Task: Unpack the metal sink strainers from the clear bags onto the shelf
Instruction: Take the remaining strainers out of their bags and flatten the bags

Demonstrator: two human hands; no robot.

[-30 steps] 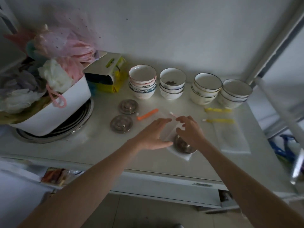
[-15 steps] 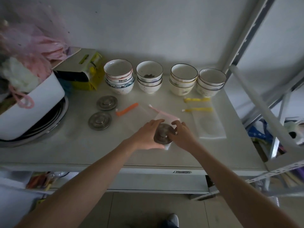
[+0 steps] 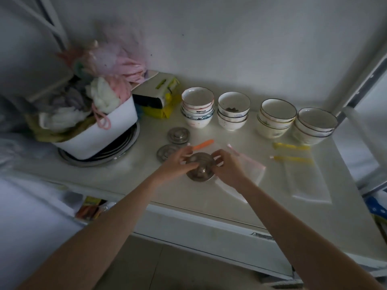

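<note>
Metal glints dully between two bare hands over a pale shelf. The left hand and right hand both grip one round sink strainer by its rim, held low, free of its clear bag, which lies flat just right of it. Two unpacked strainers sit just beyond the left hand. Further right lie two clear bags with yellow zips; whether anything is in them cannot be told. Stacked bowls line the wall. The strainer could slip from fingertips and clatter onto its neighbours, or the loose bag could slide off the front edge. No writing is legible anywhere.
</note>
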